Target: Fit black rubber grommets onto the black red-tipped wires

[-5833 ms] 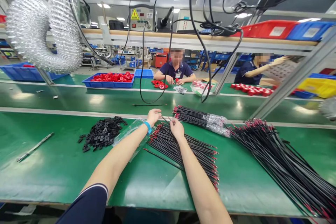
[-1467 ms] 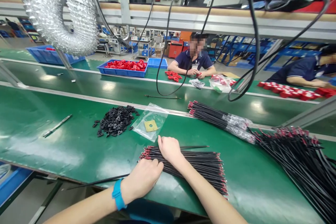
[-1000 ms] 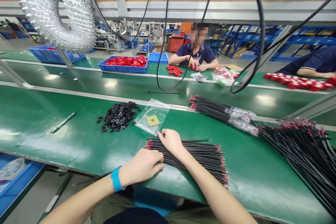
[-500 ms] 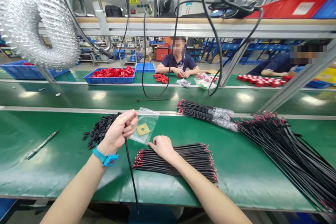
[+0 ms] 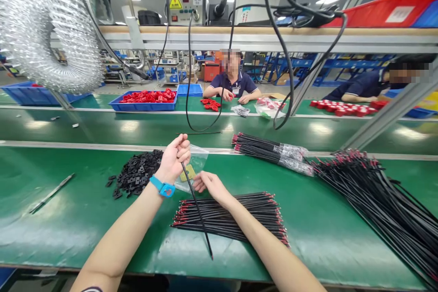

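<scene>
My left hand (image 5: 175,159), a blue band at its wrist, is closed around the upper part of a black cable (image 5: 198,214). The cable slants down across a pile of black cables (image 5: 239,214) with red ends. Just above that pile is my right hand (image 5: 214,186), fingers loosely bent and slightly apart, with nothing visible in them. Behind both hands lies a clear plastic bag (image 5: 201,155) with a yellow square piece (image 5: 189,172) that has a hole, partly covered by the hands. Left of my left hand is a heap of small black parts (image 5: 138,173).
A pen-like tool (image 5: 51,194) lies at the left. Wrapped cable bundles (image 5: 270,150) and a large cable stack (image 5: 372,200) lie at the right. A blue tray (image 5: 143,106) of red parts and two people are across the bench. Looped wires (image 5: 287,54) hang overhead.
My left hand has moved right and slightly up with the cable, whose lower end now hangs over the pile. My right hand has lifted off the pile, its fingers loosened.
</scene>
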`<control>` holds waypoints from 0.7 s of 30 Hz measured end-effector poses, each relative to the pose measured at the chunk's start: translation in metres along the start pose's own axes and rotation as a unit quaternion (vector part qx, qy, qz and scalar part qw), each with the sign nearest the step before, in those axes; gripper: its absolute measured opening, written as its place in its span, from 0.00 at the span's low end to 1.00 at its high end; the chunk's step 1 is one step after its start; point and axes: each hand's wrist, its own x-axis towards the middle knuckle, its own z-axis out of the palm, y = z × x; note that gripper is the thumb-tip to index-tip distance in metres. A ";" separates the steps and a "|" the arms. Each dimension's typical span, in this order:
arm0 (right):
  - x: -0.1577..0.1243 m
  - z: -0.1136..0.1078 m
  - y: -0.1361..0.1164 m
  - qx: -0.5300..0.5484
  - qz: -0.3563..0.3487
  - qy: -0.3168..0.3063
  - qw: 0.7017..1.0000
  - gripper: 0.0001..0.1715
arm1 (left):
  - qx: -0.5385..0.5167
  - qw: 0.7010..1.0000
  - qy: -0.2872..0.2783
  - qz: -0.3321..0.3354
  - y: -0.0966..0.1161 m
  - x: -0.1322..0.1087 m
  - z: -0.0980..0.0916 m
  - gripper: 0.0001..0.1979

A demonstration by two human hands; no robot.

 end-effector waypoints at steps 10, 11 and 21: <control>-0.019 -0.021 -0.039 -0.031 -0.011 -0.031 0.999 0.31 | 0.239 0.957 0.009 0.164 -0.038 0.023 -0.021 0.14; -0.019 -0.028 -0.041 -0.099 -0.025 0.007 0.995 0.30 | 0.287 0.945 -0.010 0.158 -0.036 0.024 -0.025 0.16; -0.025 -0.077 -0.050 -0.625 -0.106 0.230 0.739 0.23 | 0.640 0.750 -0.165 0.016 -0.018 0.044 -0.065 0.19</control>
